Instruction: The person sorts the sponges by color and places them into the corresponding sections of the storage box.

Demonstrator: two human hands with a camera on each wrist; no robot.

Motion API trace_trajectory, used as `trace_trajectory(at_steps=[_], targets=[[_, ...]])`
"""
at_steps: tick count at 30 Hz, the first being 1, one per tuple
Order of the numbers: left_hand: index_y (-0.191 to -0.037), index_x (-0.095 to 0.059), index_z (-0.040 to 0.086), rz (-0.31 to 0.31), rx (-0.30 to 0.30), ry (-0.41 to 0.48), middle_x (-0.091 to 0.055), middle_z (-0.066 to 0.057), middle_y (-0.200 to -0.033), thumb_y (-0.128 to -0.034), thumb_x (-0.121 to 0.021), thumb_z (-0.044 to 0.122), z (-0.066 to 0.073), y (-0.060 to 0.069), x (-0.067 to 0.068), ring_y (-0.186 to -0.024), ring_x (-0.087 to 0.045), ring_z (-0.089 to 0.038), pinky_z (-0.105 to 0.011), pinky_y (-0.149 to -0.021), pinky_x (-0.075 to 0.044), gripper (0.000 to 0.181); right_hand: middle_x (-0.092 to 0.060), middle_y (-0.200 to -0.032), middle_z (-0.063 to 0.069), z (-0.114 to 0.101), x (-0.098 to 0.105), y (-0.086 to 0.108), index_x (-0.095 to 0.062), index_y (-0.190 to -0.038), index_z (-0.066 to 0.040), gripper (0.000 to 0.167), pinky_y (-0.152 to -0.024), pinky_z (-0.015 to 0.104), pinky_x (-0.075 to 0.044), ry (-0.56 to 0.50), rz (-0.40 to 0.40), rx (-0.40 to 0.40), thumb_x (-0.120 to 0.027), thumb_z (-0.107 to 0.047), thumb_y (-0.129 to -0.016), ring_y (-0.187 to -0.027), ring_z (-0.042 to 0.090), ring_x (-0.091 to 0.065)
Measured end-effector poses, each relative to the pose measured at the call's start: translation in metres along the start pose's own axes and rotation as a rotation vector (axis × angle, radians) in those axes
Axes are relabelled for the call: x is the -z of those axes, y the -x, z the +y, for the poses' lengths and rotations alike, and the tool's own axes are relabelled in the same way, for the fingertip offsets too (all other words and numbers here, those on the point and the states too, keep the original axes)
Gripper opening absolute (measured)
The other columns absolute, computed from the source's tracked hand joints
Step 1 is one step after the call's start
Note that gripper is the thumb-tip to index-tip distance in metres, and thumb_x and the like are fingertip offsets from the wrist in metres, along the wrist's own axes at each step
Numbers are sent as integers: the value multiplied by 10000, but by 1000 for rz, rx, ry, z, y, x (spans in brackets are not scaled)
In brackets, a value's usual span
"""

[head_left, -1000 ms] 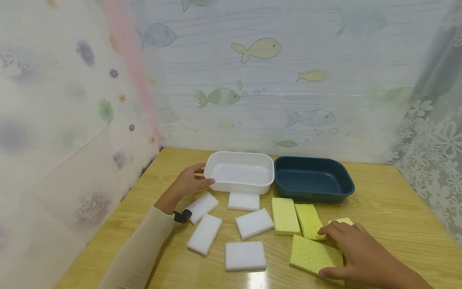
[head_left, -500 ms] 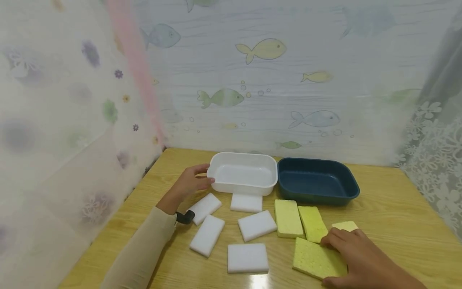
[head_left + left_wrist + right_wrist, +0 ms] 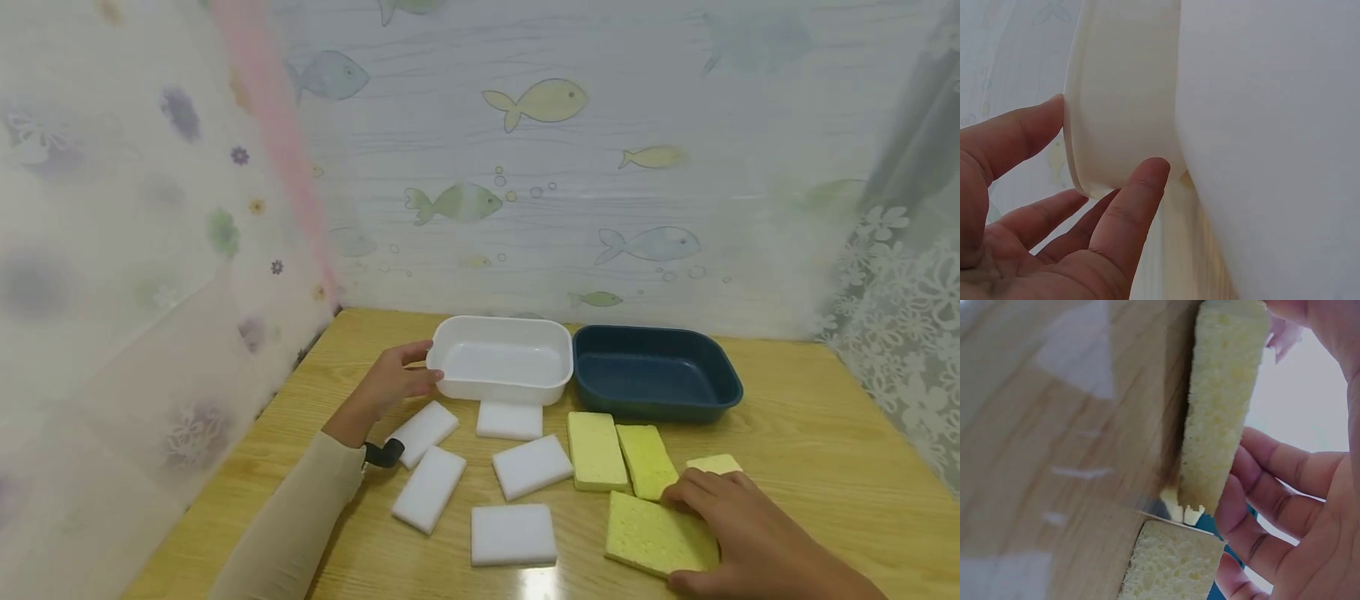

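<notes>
My left hand (image 3: 393,383) rests at the left end of a white plastic tub (image 3: 495,390). In the left wrist view, its thumb tip touches the rim, and another fingertip lies against the tub's outer wall (image 3: 1129,81). My right hand (image 3: 742,533) holds a pitted yellow sponge (image 3: 652,533) at the front right, thumb at the near side and fingertips at the far edge. Seen edge-on in the right wrist view, that sponge (image 3: 1222,406) stands between thumb and fingers. Another yellow sponge (image 3: 712,463) lies just behind the hand, partly hidden.
A dark blue tub (image 3: 652,375) stands right of the white one. Two yellow sponges (image 3: 596,452) lie in front of it. Several white sponge blocks (image 3: 513,535) are spread over the wooden table (image 3: 330,350), one against the white tub. A fish-patterned curtain (image 3: 540,208) hangs behind.
My right hand has closed in on the pitted yellow sponge, its fingers now at the far edge. The left hand has stayed at the white tub. The view shifted slightly.
</notes>
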State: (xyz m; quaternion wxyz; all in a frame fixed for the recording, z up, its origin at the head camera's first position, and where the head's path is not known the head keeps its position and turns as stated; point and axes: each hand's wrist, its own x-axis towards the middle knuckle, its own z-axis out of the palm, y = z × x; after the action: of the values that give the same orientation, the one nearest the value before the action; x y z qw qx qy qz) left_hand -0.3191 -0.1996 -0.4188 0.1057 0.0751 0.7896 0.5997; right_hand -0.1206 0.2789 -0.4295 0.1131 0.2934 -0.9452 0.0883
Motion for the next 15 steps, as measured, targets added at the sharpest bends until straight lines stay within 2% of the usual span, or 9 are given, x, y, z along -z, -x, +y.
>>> trace_trajectory(at_steps=[6,12,15], targets=[[-1593,-400,84,1,-5,-10,-517,-178,-1529,-941,-776,132,2,2,0,-1303,-616,-336,-435,-980,-575,754,-549,-1126,-295,-4,2,-4,-651,-1144,-380,625,-863,369,-473,3,13,-26,-754,-819,-710,-989,-30,-537],[-1590,-406,83,0,-18,-38,-537,-172,-1510,-946,-771,142,3,3,0,-1299,-613,-331,-465,-1004,-560,742,-492,-1026,-285,-1,4,-11,-658,-1147,-325,656,-816,367,-458,27,85,44,-825,-758,-682,-912,-42,-493],[-1586,-412,80,-1,-27,-60,-543,-169,-1507,-945,-775,161,2,2,0,-1331,-590,-346,-478,-1028,-545,741,-473,-1011,-276,-1,5,-14,-659,-1144,-328,648,-781,348,-455,3,101,53,-848,-733,-674,-894,-53,-467]])
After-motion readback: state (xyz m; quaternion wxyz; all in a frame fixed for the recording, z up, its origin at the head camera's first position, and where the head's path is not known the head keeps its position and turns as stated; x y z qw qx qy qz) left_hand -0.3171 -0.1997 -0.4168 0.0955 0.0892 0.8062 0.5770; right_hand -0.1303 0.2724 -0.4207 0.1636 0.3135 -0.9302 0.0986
